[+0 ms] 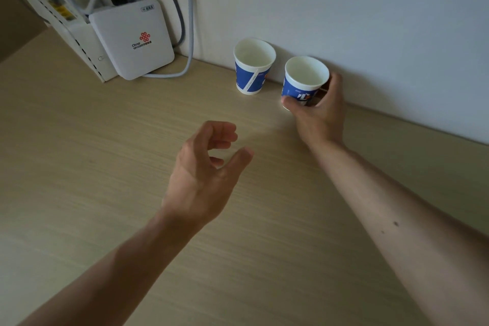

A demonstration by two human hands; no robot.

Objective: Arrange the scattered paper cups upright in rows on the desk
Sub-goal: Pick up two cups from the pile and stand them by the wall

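2 upright blue paper cups (253, 69); right hand (321, 114) grips the right cup (304, 77), left hand (203, 174) relaxed, empty

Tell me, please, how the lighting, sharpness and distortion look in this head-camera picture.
Head view: dim, flat light, no glare; a pale bright patch on the desk beside the right hand; the held cup, the standing cup and the router logo read sharp; the wide-angle lens stretches both forearms near the bottom edge.
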